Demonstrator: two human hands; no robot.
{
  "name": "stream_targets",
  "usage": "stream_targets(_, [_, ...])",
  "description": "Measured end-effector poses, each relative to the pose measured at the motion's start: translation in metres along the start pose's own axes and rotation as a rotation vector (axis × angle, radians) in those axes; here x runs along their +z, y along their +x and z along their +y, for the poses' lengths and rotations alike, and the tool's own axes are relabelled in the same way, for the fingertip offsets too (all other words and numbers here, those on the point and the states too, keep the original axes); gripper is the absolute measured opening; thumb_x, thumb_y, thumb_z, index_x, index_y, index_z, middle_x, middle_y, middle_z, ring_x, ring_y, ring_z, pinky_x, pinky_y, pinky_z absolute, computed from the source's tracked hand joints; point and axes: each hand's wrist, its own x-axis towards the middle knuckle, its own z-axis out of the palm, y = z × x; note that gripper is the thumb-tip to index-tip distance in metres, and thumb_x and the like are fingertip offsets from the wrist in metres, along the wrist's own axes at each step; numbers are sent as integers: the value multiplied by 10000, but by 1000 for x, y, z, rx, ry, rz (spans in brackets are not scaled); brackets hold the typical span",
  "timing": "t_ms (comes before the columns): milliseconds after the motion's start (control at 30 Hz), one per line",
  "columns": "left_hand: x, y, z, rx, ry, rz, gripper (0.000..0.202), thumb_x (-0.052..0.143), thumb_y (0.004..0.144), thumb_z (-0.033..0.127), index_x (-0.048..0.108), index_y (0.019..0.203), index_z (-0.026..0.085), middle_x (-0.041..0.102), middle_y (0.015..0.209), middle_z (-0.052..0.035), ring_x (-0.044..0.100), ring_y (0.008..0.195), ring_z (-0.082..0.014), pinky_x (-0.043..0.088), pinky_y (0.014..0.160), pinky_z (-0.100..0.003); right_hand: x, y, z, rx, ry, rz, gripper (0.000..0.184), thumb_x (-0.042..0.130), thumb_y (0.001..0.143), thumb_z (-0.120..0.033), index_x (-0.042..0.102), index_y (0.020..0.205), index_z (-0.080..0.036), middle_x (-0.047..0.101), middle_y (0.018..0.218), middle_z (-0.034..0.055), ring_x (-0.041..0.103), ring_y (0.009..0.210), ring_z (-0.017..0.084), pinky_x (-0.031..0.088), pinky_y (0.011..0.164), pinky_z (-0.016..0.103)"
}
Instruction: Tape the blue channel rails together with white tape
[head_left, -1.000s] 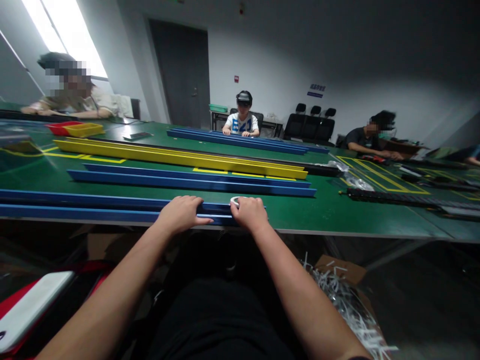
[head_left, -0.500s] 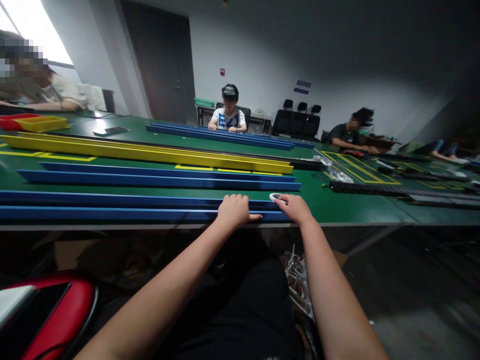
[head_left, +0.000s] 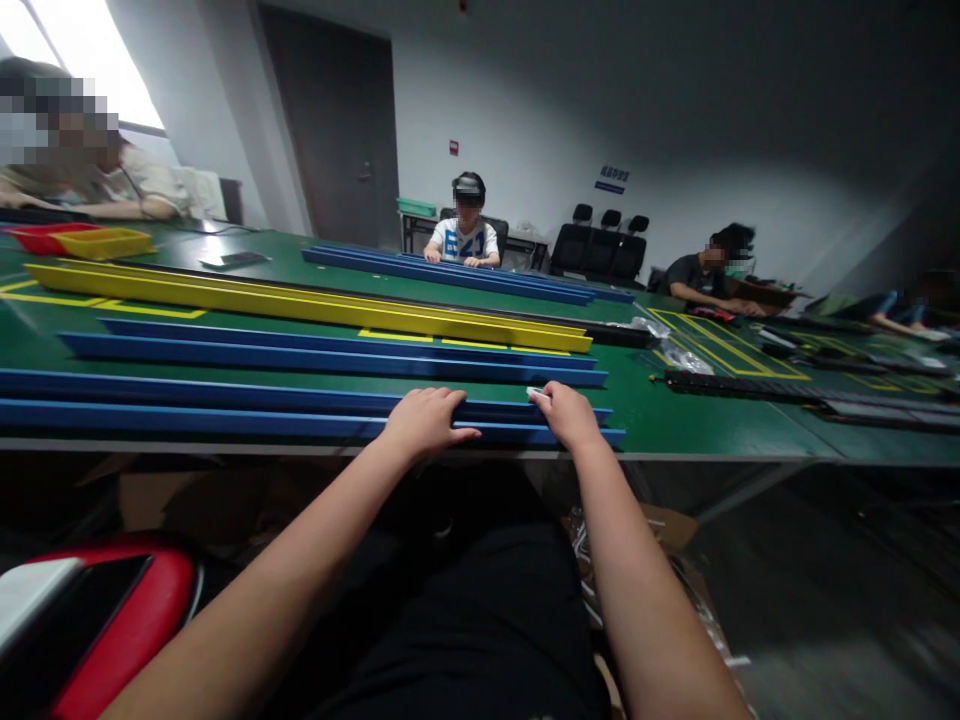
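Observation:
A pair of long blue rails (head_left: pixel 225 413) lies along the front edge of the green table; whether they are one channel or two pieces I cannot tell. My left hand (head_left: pixel 426 422) grips over them near the middle, fingers across the far side and thumb stretched along the near side. Farther right, my right hand (head_left: pixel 568 412) rests over the same rails. Between its thumb and fingers it pinches a small white roll of tape (head_left: pixel 537 395), mostly hidden by the hand.
Beyond lie more blue rails (head_left: pixel 337 360) and a long yellow rail (head_left: pixel 300 303). Red and yellow trays (head_left: pixel 105 243) stand at the far left. Dark strips (head_left: pixel 735 386) lie on the right. Several people sit around the table (head_left: pixel 690 430). A red stool (head_left: pixel 142 590) is at lower left.
Both my hands have shifted left along the blue rails, uncovering their right ends. The white roll has moved with my right hand and now shows less of its ring.

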Motion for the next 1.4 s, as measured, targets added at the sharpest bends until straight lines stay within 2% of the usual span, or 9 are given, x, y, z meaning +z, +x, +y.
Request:
stream_targets(233, [-33,-43,-111,-168,-5,-198,967,527,632,840,489,1378,224,662,1240,-123,620,1095,-319,449,901,-371,18,1,-108,-191,-21,-65,462,305,978,-582,590,1040,-223,713,958,70,651,877,200,387,768,297])
stream_targets(333, [-38,-57,-127,-213,69,-157,902,469,661,851,591,1268,194,673,1212,-140,611,1105,-336,439,921,-388,23,-1,-127,-207,-24,-49,436,335,976,-567,583,1046,-215,710,980,78,649,909,205,393,791,301])
stream_targets(433, [-37,-63,-125,-207,133,-67,857,430,691,848,633,1193,184,692,1155,-146,618,1076,-345,433,917,-407,24,-1,-130,-216,1,-32,440,337,973,-579,582,1028,-217,711,973,71,648,899,203,395,791,298])
stream_targets(567, [-36,-64,-114,-206,147,-30,850,429,680,862,641,1158,191,695,1134,-142,622,1057,-344,434,897,-405,23,-2,-124,-257,12,5,451,327,972,-587,584,991,-217,711,932,68,647,869,201,383,779,293])
stream_targets(667, [-32,-56,-96,-185,132,-7,846,427,675,870,635,1153,203,697,1121,-136,622,1051,-339,427,893,-401,21,-5,-105,-226,-9,60,453,331,971,-583,592,970,-212,710,909,79,642,848,203,366,767,288])
stream_targets(967, [-2,-1,7,-126,42,27,819,373,690,887,661,986,180,706,974,-149,631,975,-336,416,840,-413,2,-12,19,-109,-18,87,423,398,927,-614,589,860,-242,694,775,39,601,703,185,285,607,270])
stream_targets(1167, [11,23,62,-111,-2,64,810,411,679,884,649,978,170,694,985,-157,620,992,-330,409,863,-418,-10,-7,72,51,-12,18,446,386,927,-629,596,892,-236,693,795,52,601,720,189,303,606,267])
stream_targets(1300, [17,32,82,-94,-9,84,789,408,707,865,648,974,162,689,979,-172,620,981,-335,411,858,-437,-15,-4,71,167,-113,17,462,344,956,-598,595,964,-211,710,861,94,642,789,224,341,658,289])
stream_targets(1400, [19,32,84,-64,-17,110,743,426,745,823,650,986,157,684,969,-191,622,970,-346,413,846,-458,-12,-6,37,201,-133,55,497,273,980,-581,581,1027,-194,717,904,108,665,830,237,376,714,306])
